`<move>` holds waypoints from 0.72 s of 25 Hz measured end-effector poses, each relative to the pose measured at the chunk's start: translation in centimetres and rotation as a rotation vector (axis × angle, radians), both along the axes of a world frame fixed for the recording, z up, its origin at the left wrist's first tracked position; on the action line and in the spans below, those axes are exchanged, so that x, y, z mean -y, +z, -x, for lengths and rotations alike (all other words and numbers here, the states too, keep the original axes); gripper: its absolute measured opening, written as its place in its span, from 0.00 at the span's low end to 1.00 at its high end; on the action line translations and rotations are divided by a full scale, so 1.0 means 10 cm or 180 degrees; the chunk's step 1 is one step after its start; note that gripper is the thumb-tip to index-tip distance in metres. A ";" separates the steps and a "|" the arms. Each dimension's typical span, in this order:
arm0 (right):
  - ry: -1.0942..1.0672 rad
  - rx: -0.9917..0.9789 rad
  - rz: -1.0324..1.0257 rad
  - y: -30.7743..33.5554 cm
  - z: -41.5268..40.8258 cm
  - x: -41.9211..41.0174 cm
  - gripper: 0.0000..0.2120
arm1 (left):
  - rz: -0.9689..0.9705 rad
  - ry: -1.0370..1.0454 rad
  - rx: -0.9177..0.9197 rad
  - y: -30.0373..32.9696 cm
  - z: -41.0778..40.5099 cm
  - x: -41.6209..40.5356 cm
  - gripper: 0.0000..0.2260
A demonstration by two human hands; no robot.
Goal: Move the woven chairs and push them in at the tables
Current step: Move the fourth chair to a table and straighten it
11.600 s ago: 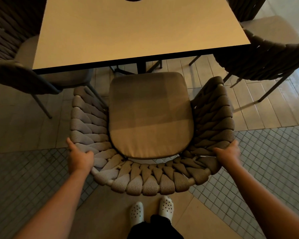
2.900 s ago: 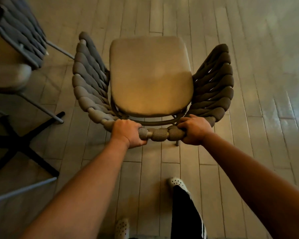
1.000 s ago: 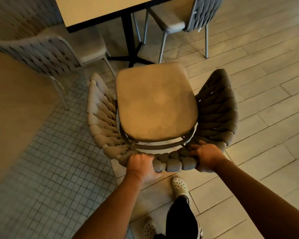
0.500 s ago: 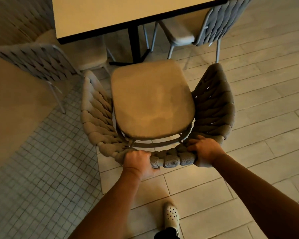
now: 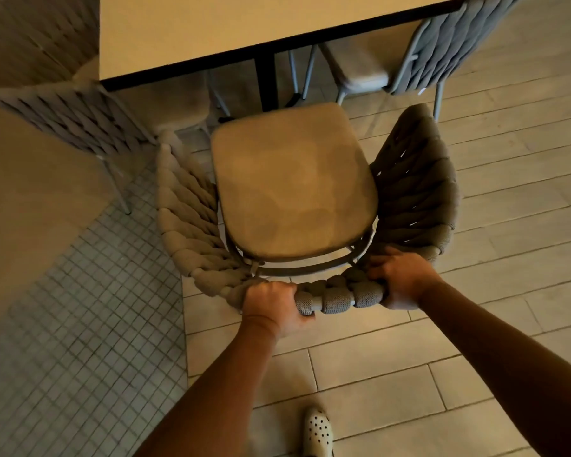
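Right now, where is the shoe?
The shoe is at the bottom of the head view, on the plank floor, between the two arms.

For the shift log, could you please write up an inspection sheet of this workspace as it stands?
Surface: table top bare where visible; pale plank floor, small grey tiles on the left.
Job's things: held chair faces the table, seat short of its edge, not pushed in.
Clutter: nothing seen.
Grippers: left hand and right hand both grip the chair's woven back rail.
Cables: nothing seen.
Surroundings: left chair and right chair at the table; perforated shoe below.
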State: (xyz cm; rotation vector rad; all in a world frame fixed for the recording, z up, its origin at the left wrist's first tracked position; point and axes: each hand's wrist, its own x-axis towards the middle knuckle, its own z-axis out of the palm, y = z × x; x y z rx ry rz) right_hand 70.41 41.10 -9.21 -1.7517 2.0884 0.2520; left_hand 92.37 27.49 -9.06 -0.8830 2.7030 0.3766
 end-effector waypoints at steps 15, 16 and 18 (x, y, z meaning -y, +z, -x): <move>-0.1679 0.0569 -0.0984 0.25 0.22 0.37 0.21 | 0.0115 0.1293 -0.0289 0.20 -0.30 0.72 0.12; -0.1982 0.0210 -0.0652 0.26 0.33 0.39 0.21 | 0.0221 0.1453 -0.0477 0.24 -0.34 0.88 0.11; -0.2474 -0.0431 -0.0398 0.30 0.53 0.37 0.25 | 0.0418 0.1734 -0.0494 0.29 -0.41 1.15 0.16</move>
